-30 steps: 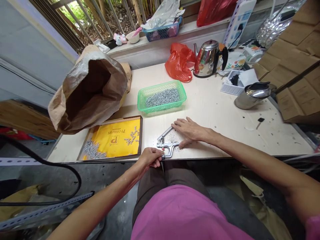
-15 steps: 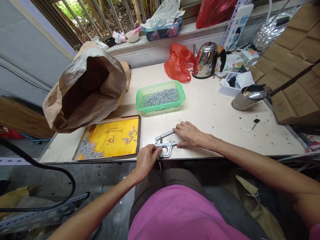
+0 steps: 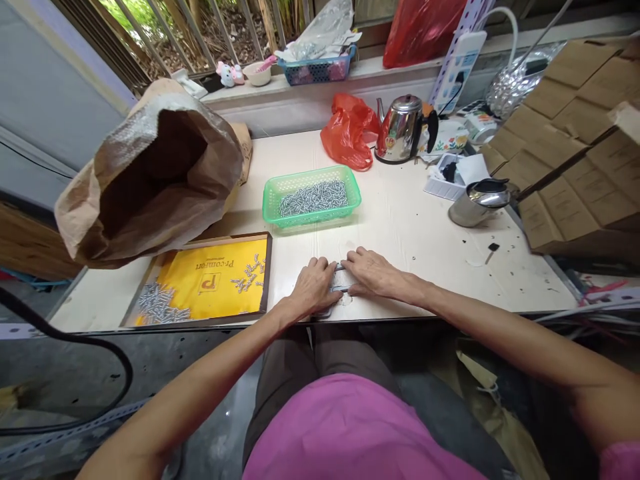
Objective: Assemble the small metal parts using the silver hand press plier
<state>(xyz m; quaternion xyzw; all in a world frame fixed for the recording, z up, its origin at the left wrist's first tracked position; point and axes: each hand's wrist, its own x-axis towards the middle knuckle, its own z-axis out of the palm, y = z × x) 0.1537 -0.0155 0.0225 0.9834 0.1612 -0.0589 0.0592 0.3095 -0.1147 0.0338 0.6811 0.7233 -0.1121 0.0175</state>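
Observation:
A silver pair of hand pliers [image 3: 339,289] lies on the table near its front edge, its handles pointing right. My right hand [image 3: 374,273] is closed round the handle ends. My left hand [image 3: 311,287] covers the head of the pliers with its fingers curled over it, so the jaws are hidden. Left of my hands is a shallow tray [image 3: 269,273] lined with yellow printed material. Small silver metal pieces [image 3: 159,303] are heaped in its near left corner, and several more [image 3: 249,275] lie loose at its right. A green basket [image 3: 270,212] of similar small pieces stands beyond my hands.
A big open paper sack [image 3: 150,180] leans behind the tray. At the back stand a red plastic bag [image 3: 347,133] and a metal kettle [image 3: 400,130]. A steel jug [image 3: 477,202], a white box [image 3: 443,187] and stacked cardboard [image 3: 575,153] are on the right.
My left hand has moved from the near side of the pliers' jaws up over their head. My right hand stays on the handles. The whole view has shifted slightly.

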